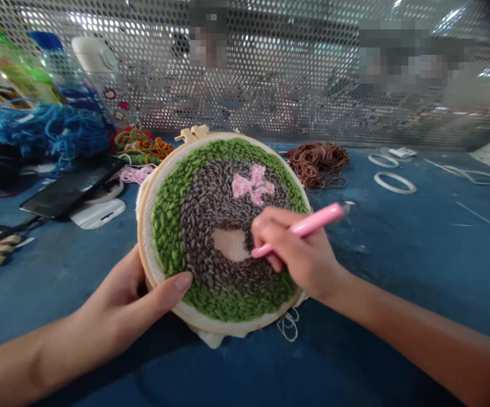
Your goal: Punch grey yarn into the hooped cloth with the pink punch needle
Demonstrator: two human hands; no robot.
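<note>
Left hand point(128, 305) clasps hoop point(141, 237), thumb in front, other fingers mostly hidden, presumably steadying it; right hand point(302, 254) firmly pinches pink tool point(317, 220), tip beyond fingertips at bare patch point(229, 243).

Looks like craft workshop: blue worktable point(398, 271), perforated metal partition point(270, 85) behind; brown yarn point(318, 164), blue yarn point(54, 133) heaped around hooped embroidery point(211, 206).

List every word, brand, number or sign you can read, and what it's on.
None is readable.
Green-capped bottle: label too blurred.
Blue-capped bottle: label too blurred.
White-capped bottle: small red marks, no legible words.
Pink punch needle and embroidery hoop: no lettering visible.
</note>
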